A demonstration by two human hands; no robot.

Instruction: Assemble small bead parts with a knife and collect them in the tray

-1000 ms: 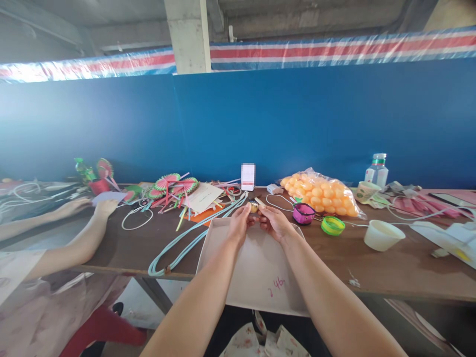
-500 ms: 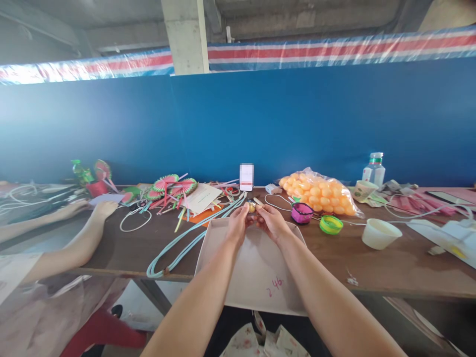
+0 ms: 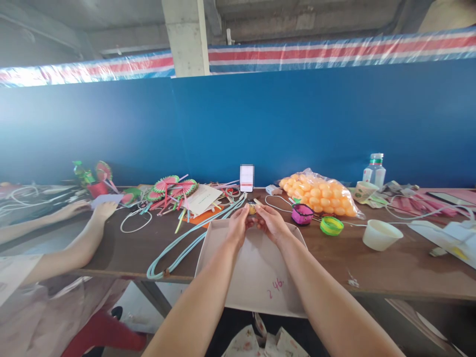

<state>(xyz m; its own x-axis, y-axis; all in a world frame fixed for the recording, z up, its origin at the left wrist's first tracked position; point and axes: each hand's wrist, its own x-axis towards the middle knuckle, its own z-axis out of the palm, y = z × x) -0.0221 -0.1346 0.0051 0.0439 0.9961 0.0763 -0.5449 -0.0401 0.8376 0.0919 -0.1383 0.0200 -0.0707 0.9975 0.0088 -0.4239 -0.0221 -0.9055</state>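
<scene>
Both hands meet above the far end of a shallow white tray (image 3: 256,287) with pink handwriting on it. My left hand (image 3: 238,225) is closed, its fingertips pinching a small gold-coloured piece (image 3: 252,208) from the left. From the right, my right hand (image 3: 271,223) grips the same small piece. Its exact kind is too small to make out, and fingers cover part of it. Just beyond the hands, a phone (image 3: 246,178) stands upright against the blue partition. To their right sits a pink and black mesh cup (image 3: 302,214).
A bag of orange balls (image 3: 320,193), a yellow-green ring (image 3: 331,225) and a white cup (image 3: 381,234) stand right. Left lie a light-blue cord loop (image 3: 178,253) and watermelon-patterned paper fans (image 3: 173,187). Another person's hands (image 3: 104,210) rest farther left, on the same table (image 3: 334,263).
The view has shifted very slightly. Both hands stay in the same place, still closed on the small gold-coloured piece.
</scene>
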